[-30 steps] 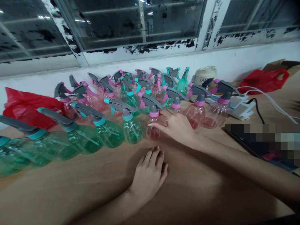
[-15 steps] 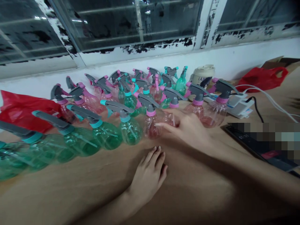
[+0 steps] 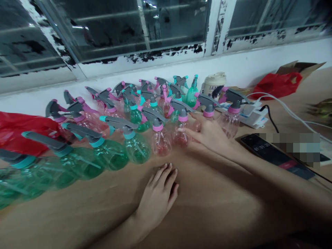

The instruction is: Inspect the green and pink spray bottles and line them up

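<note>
Many plastic spray bottles with grey triggers stand in rows on the wooden table [image 3: 220, 207] under the window. The green ones [image 3: 136, 147] have teal collars and the pink ones [image 3: 160, 140] have pink collars. My right hand [image 3: 211, 135] reaches in from the right, with fingers and thumb curled round the side of a pink spray bottle [image 3: 181, 135] in the front row. That bottle stands upright beside another pink one. My left hand [image 3: 158, 195] lies flat on the table in front of the bottles, fingers stretched out and holding nothing.
A dark phone [image 3: 275, 155] lies to the right of my right arm. Behind it are a white power strip [image 3: 252, 116] with cables, a cream tub [image 3: 214, 83] and a red bag [image 3: 276, 84]. Another red bag [image 3: 18, 129] lies at the left.
My right hand has drawn back to the right, from the front pink bottle to the one beside it, now closer to its neighbour. The view has shifted right. My left hand stays flat.
</note>
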Motion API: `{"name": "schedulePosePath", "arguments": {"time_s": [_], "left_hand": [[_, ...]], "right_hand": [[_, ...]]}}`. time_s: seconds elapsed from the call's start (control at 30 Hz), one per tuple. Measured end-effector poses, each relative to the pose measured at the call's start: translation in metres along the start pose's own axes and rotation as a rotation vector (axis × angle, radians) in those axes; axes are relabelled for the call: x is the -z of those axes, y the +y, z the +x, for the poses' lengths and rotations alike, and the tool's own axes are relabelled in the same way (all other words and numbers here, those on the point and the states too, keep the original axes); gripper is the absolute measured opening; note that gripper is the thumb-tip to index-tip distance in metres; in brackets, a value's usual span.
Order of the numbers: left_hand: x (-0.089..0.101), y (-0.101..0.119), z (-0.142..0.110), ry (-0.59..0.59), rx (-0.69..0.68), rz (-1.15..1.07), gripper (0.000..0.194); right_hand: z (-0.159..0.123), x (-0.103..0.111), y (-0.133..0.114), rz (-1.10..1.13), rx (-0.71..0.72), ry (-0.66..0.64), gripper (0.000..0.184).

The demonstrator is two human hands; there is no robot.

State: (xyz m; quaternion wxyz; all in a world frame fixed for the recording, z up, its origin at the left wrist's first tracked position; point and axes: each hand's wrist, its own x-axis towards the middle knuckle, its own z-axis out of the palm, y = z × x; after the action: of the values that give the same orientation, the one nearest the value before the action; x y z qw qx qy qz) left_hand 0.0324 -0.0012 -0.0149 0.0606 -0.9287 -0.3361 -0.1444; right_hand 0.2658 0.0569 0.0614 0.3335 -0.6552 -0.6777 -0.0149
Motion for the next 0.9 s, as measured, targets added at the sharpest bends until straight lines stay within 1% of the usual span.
{"name": "schedulePosePath", "arguments": {"time_s": [0.07, 0.13, 0.2, 0.27, 0.43, 0.53, 0.6, 0.67, 0.77, 0.83, 0.9], "left_hand": [[-0.001, 0.0, 0.0, 0.012, -0.002, 0.004, 0.034], [-0.001, -0.001, 0.0, 0.024, -0.002, 0.005, 0.034], [0.0, -0.001, 0.001, 0.024, -0.001, -0.002, 0.034], [0.002, -0.002, 0.002, 0.019, -0.003, -0.015, 0.034], [0.008, 0.0, 0.005, 0.05, -0.013, -0.112, 0.032], [0.012, 0.003, 0.007, 0.056, 0.046, -0.221, 0.032], [0.015, 0.005, 0.01, 0.066, 0.111, -0.266, 0.04], [0.02, 0.006, 0.015, 0.074, 0.152, -0.282, 0.055], [0.028, 0.012, 0.024, 0.057, 0.145, -0.321, 0.078], [0.032, 0.018, 0.029, 0.046, 0.12, -0.358, 0.084], [0.034, 0.025, 0.032, 0.031, 0.1, -0.388, 0.084]], "right_hand": [[0.002, -0.01, -0.002, -0.061, -0.022, -0.024, 0.074], [0.002, -0.017, -0.001, -0.123, -0.024, -0.038, 0.073], [0.0, -0.02, 0.0, -0.154, -0.01, -0.05, 0.071], [-0.004, -0.018, 0.001, -0.162, 0.009, -0.049, 0.07], [-0.02, 0.0, -0.004, -0.201, 0.03, -0.092, 0.065], [-0.035, 0.014, -0.007, -0.228, 0.063, -0.094, 0.064], [-0.047, 0.024, -0.006, -0.227, 0.126, -0.075, 0.063], [-0.062, 0.033, -0.006, -0.224, 0.207, -0.069, 0.06], [-0.083, 0.045, -0.006, -0.205, 0.327, -0.074, 0.059], [-0.094, 0.051, -0.007, -0.176, 0.364, -0.075, 0.059], [-0.1, 0.057, -0.006, -0.132, 0.364, -0.105, 0.058]]}}
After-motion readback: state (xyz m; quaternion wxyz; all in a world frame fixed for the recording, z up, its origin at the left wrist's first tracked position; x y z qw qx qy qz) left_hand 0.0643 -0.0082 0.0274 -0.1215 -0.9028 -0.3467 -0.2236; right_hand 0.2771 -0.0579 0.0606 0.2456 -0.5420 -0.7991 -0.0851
